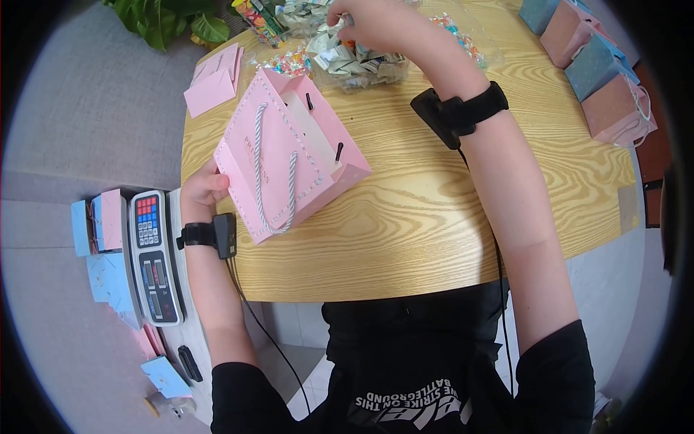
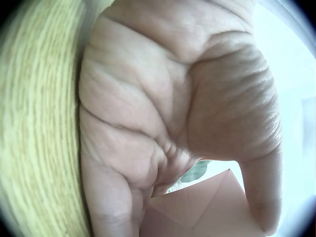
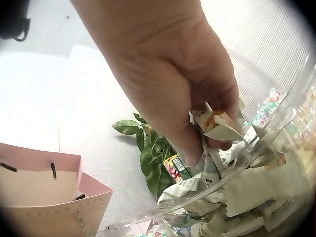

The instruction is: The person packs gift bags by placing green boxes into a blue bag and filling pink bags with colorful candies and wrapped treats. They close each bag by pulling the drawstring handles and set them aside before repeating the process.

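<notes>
A pink gift bag [image 1: 289, 163] with silvery rope handles and small print leans open-mouthed over the table. Thumb and fingers of my left hand [image 1: 204, 186] grip its lower left edge; the left wrist view shows the bag's pink panel [image 2: 202, 207] between them. At the far side, my right hand [image 1: 379, 25] reaches over a clear plastic tub [image 1: 354, 88] of white printed packets. In the right wrist view its fingers pinch a small wrapped packet [image 3: 217, 126] close above the other packets [image 3: 261, 187].
Colourful wrapped candies [image 1: 293, 61] and a bright patterned canister [image 1: 259, 22] lie around the tub. Folded pink bags [image 1: 215, 78] rest at the left edge. Pink and blue bags [image 1: 614, 108] line the right side. A scale [image 1: 155, 257] stands at left, near a leafy plant [image 1: 170, 18].
</notes>
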{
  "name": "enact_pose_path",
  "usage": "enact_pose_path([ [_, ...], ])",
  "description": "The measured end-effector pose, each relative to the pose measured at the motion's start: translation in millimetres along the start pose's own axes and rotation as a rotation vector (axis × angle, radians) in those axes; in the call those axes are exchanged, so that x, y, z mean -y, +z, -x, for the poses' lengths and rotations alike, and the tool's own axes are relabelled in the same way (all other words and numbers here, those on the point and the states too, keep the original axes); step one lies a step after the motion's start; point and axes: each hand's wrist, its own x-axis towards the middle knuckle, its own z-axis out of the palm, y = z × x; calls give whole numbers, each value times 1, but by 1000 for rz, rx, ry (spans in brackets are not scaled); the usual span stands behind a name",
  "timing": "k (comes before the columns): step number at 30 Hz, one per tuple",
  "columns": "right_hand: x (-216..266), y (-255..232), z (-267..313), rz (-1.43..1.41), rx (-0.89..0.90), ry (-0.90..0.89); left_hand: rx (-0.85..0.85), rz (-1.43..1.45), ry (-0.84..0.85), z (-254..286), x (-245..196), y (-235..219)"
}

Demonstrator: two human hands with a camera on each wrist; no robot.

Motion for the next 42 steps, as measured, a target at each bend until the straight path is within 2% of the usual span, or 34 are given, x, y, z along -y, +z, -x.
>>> enact_pose_path([
  [3, 7, -6, 0, -48, -37, 39, -7, 2, -7, 0, 0, 1],
  [10, 5, -3, 2, 15, -56, 3, -15, -1, 2, -1, -3, 8],
  [13, 11, -4, 5, 33, -14, 40, -13, -5, -6, 0, -2, 5],
  [15, 26, -6, 13, 87, 37, 133, -14, -7, -7, 0, -2, 5],
  [21, 52, -22, 37, 215, 155, 48, -26, -14, -3, 0, -3, 8],
  [25, 43, -7, 24, 246, 227, 102, -26, -12, -5, -1, -3, 9],
  [31, 33, -1, 18, 178, 141, 86, -2, -3, 7, -1, -2, 9],
  [36, 19, 3, 4, 20, 67, 152, 4, -9, 11, -2, -2, 9],
  [40, 9, 1, 0, -53, 6, 97, -14, -26, 17, -1, -4, 13],
  [42, 14, -17, 2, -179, 63, 214, -22, -31, 11, -1, -4, 12],
])
